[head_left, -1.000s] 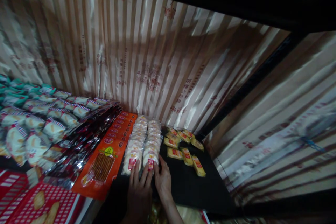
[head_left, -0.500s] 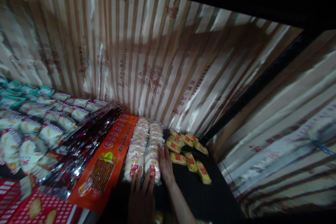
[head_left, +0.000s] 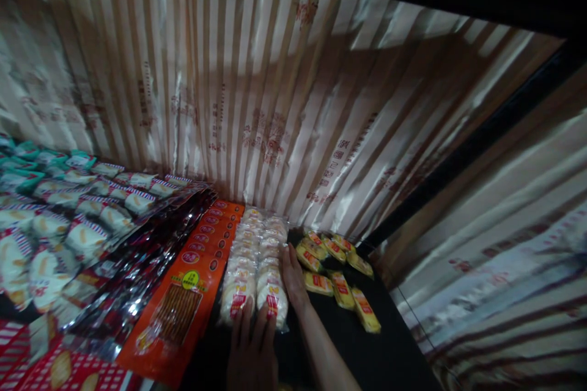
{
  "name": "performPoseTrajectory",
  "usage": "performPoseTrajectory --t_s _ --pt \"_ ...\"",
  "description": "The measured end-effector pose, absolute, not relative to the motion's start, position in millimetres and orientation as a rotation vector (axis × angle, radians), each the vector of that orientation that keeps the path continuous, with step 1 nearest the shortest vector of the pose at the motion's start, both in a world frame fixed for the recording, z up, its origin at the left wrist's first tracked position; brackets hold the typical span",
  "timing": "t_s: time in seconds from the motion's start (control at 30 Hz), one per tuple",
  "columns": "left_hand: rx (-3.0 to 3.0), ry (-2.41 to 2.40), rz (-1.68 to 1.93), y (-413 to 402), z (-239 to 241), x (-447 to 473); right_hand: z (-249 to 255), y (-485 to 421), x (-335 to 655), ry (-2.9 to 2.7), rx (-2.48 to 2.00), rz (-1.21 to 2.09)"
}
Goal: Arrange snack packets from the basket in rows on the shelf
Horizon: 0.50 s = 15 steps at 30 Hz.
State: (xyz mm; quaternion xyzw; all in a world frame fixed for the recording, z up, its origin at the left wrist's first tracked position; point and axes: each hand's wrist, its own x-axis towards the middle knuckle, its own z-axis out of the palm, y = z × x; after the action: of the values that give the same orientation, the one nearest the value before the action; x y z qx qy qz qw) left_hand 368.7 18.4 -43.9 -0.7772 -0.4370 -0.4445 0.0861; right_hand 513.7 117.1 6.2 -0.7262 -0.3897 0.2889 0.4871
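Note:
Two rows of clear-wrapped round white crackers (head_left: 273,293) lie overlapped on a black surface. My left hand (head_left: 253,342) is at their near end, fingers stretched out and fingertips at the front packs' red labels. Along the right side of the right-hand row lies my right hand (head_left: 295,278), fingers extended and close together, its inner edge against the wrappers. Neither hand is wrapped around a pack. Just left of the crackers is a row of overlapped orange snack bags (head_left: 177,311), the front one showing brown sticks.
Several small yellow packs (head_left: 342,290) are scattered right of my right hand. Dark shiny bags (head_left: 137,281) and white snack packs (head_left: 87,232) fill the left side. A printed curtain (head_left: 257,85) hangs behind, with a dark slanted pole (head_left: 440,165) on the right.
The view has shifted slightly, so the packs and hands appear a little farther right. Both hands stay against the cracker rows, with little visible movement relative to them.

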Motion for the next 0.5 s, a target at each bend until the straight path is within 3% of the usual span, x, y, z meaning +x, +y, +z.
performPoseTrajectory --t_s 0.23,0.5 --pt "-2.329 -1.256 -1.278 21.9 -51.3 366.5 8.6 133.6 517.2 -0.990 -1.756 0.601" --pt "-2.305 -1.264 -1.287 23.8 -59.5 370.4 15.5 146.8 513.4 -1.006 -1.698 0.711"
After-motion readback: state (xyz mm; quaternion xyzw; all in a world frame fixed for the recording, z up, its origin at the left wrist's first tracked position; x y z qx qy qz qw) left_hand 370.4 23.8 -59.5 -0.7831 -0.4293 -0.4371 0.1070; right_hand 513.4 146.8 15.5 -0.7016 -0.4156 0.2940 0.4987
